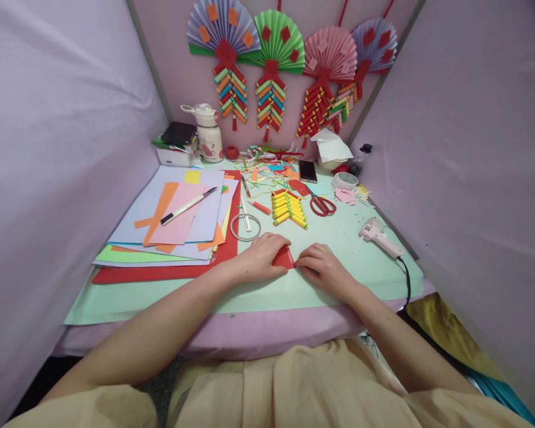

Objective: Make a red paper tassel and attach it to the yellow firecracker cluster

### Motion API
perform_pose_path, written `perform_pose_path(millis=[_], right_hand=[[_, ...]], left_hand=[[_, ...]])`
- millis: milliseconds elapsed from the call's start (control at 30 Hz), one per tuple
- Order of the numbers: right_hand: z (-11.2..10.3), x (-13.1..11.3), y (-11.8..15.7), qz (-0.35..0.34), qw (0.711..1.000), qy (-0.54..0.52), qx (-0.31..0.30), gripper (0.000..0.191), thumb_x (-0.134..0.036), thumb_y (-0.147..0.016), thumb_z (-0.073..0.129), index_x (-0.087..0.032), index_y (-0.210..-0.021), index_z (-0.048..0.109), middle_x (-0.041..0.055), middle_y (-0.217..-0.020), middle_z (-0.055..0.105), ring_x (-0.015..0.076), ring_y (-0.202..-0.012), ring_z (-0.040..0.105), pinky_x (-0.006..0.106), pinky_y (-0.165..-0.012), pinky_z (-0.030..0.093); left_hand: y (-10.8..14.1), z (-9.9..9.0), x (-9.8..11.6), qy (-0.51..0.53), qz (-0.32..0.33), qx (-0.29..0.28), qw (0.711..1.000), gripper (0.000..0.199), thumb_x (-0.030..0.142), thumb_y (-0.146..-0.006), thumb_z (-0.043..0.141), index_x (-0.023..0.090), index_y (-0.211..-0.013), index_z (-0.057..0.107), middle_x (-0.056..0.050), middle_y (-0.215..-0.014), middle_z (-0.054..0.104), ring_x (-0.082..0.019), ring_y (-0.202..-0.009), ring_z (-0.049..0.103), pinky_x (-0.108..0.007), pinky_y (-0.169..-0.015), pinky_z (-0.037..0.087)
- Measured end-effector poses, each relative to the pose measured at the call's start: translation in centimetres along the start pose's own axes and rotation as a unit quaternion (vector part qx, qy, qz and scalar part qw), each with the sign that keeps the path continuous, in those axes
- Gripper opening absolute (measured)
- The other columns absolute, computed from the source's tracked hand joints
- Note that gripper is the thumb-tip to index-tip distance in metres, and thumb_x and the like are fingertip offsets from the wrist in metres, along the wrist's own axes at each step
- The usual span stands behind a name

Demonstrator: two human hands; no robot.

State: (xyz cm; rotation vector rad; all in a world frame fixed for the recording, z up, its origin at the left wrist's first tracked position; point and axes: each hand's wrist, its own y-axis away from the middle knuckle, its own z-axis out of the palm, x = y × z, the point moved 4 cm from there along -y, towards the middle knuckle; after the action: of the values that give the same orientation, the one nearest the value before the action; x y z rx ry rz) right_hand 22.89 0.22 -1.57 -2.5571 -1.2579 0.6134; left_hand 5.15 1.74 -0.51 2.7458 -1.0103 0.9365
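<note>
Beige clothing [312, 386] is seen nearest, with both forearms stretched past it. Between the hands, flat on the mint-green table cover [258, 300], a small piece of red paper [283, 258] is framed by the left hand [259, 255] — half open, thumb and forefinger spread along its sides. Its right corner is met by the bunched fingertips of the right hand [323, 270]; whether it is pinched cannot be told. For clean handling, the sheet is best pinned by light, even pressure from the left, while the edge is aligned and smoothed in small strokes by the right — creases are easily set askew in thin paper.

Just beyond the hands, yellow paper rolls [289, 208] are laid in slanting rows, with red-handled scissors [323, 206] beside them. Stacked coloured sheets [134, 205] are spread beyond the left forearm; a glue gun [380, 236] is placed beyond the right hand. Farther off, pleated fans [282, 38] are hung, and lilac drapes [66, 107] are seen on both sides.
</note>
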Motion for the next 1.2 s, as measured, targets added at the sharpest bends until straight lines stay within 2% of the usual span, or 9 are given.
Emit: perform_pose_path(millis=[200, 300, 367, 500, 633, 900, 1200], right_hand=[[-0.2, -0.2, -0.2, 0.001, 1.0, 0.001, -0.017, 0.017, -0.017, -0.091, 0.05, -0.021, -0.095, 0.065, 0.0055, -0.092, 0.065, 0.0184, -0.09, 0.053, 0.036, -0.081, 0.04], [-0.1, -0.1, -0.1, 0.004, 1.0, -0.006, -0.018, 0.017, -0.016, -0.091, 0.05, -0.021, -0.096, 0.065, 0.0052, -0.092, 0.066, 0.0181, -0.089, 0.054, 0.036, -0.081, 0.04], [0.0, -0.1, 0.0, 0.005, 1.0, -0.012, -0.011, 0.017, -0.017, -0.09, 0.05, -0.021, -0.097, 0.065, 0.0054, -0.094, 0.066, 0.0182, -0.09, 0.055, 0.036, -0.082, 0.04], [0.1, 0.1, 0.4, -0.001, 1.0, -0.02, -0.001, 0.019, -0.016, -0.089, 0.051, -0.023, -0.1, 0.065, 0.0058, -0.095, 0.066, 0.0183, -0.091, 0.056, 0.037, -0.082, 0.041], [0.1, 0.3, 0.5, -0.006, 1.0, -0.023, 0.003, 0.022, -0.014, -0.088, 0.052, -0.024, -0.102, 0.065, 0.0057, -0.095, 0.066, 0.0185, -0.091, 0.057, 0.037, -0.083, 0.042], [0.1, 0.3, 0.5, -0.008, 1.0, -0.027, 0.001, 0.021, -0.014, -0.088, 0.052, -0.023, -0.102, 0.065, 0.0055, -0.095, 0.066, 0.0181, -0.091, 0.057, 0.037, -0.083, 0.041], [0.0, 0.2, 0.5, 0.004, 1.0, -0.023, -0.009, 0.021, -0.015, -0.089, 0.051, -0.024, -0.101, 0.066, 0.0051, -0.095, 0.066, 0.0176, -0.092, 0.058, 0.036, -0.084, 0.04]], left_hand=[[0.1, -0.1, 0.8, -0.035, 0.011, 0.02, 0.999, 0.04, 0.029, -0.077, 0.06, 0.019, -0.115, 0.051, -0.009, -0.115, 0.057, -0.027, -0.112, 0.048, -0.042, -0.095, 0.038], [0.2, 0.0, 1.6, -0.083, 0.042, 0.038, 0.995, 0.026, 0.028, -0.081, 0.058, 0.02, -0.105, 0.057, -0.007, -0.11, 0.059, -0.025, -0.108, 0.05, -0.04, -0.092, 0.039], [0.3, 0.3, 2.0, -0.111, 0.076, 0.03, 0.99, 0.015, 0.026, -0.084, 0.055, 0.02, -0.096, 0.062, -0.006, -0.102, 0.06, -0.022, -0.099, 0.053, -0.037, -0.087, 0.041], [0.7, 0.8, 2.2, -0.157, 0.15, 0.011, 0.976, 0.022, 0.02, -0.09, 0.046, 0.019, -0.089, 0.067, -0.006, -0.087, 0.061, -0.018, -0.081, 0.054, -0.031, -0.072, 0.042], [0.9, 0.9, 2.2, -0.194, 0.195, 0.012, 0.961, 0.026, 0.017, -0.092, 0.042, 0.018, -0.092, 0.068, -0.007, -0.083, 0.061, -0.018, -0.08, 0.054, -0.03, -0.071, 0.043], [0.9, 1.0, 2.3, -0.208, 0.209, 0.007, 0.956, 0.024, 0.017, -0.092, 0.043, 0.017, -0.098, 0.067, -0.006, -0.085, 0.06, -0.018, -0.081, 0.053, -0.03, -0.073, 0.044], [0.8, 0.9, 2.5, -0.213, 0.185, -0.014, 0.959, 0.025, 0.018, -0.091, 0.043, 0.019, -0.099, 0.067, -0.007, -0.087, 0.06, -0.019, -0.083, 0.053, -0.032, -0.075, 0.043]])
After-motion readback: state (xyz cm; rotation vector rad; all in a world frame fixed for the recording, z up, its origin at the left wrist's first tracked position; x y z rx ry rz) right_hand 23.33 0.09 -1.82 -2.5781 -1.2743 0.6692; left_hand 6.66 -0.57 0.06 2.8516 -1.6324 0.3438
